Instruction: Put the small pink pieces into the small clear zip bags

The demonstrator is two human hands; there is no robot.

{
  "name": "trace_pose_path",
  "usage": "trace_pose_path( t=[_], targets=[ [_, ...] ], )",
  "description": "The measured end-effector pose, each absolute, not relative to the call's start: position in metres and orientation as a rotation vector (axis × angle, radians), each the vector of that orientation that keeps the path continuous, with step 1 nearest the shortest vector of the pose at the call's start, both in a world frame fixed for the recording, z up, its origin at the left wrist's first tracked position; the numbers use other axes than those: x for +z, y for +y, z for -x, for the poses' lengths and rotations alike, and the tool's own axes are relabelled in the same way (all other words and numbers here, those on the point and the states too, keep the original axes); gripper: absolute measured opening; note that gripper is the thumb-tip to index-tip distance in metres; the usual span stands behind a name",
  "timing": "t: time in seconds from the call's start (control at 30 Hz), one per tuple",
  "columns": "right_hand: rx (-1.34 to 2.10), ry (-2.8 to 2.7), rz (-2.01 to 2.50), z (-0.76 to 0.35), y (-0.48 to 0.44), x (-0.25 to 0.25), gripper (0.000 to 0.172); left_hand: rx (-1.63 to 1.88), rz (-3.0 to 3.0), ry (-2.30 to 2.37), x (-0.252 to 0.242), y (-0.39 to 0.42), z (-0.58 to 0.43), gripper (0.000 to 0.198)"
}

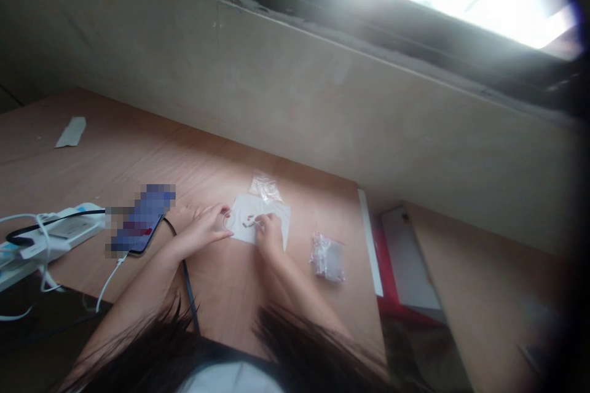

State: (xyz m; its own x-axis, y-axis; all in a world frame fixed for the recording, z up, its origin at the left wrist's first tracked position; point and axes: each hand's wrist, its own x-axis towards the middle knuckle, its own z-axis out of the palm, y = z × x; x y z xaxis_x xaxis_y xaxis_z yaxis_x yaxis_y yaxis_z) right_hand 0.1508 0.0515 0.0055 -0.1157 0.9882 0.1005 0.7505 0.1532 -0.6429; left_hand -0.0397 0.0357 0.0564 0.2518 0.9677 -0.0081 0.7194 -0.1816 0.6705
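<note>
A white sheet [240, 209] lies on the wooden table, with several small dark pieces [249, 219] near its middle. At the sheet's left edge is my left hand [212, 225], its thumb and fingers curved and apart; nothing can be made out between them. Over the right part of the sheet, my right hand [269, 231] has its fingertips pinched together beside the dark pieces. Whatever they hold is too small to tell. A clear plastic bag [265, 186] touches the far edge of the sheet.
Right of my right arm lies another clear plastic packet [327, 258]. To the left are a phone [144, 221] on a white cable and a white power strip [59, 234] with cords. A paper scrap [72, 132] lies farther back, near the wall [193, 80].
</note>
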Motion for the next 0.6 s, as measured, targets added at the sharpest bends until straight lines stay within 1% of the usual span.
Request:
trace_pose_path(
  t=[0.1,0.3,0.43,0.53,0.6],
  targets=[
    [0.64,-1.966,1.614,-0.144,0.051,0.01,0.018,0.553,-1.967,1.55,0.06,0.034,0.038,0.036],
    [0.652,-1.953,1.658,-0.144,0.057,0.018,0.014,0.496,-1.942,1.576,0.069,0.033,0.034,0.035],
    [0.603,-1.874,1.597,-0.143,0.054,0.029,0.014,0.53,-1.978,1.57,0.057,0.037,0.029,0.038],
    [0.69,-1.851,1.486,-0.137,0.049,0.042,0.012,0.585,-1.997,1.543,0.044,0.041,0.024,0.042],
    [0.766,-1.835,1.444,-0.132,0.045,0.049,0.011,0.622,-1.991,1.531,0.037,0.043,0.019,0.041]
  ],
)
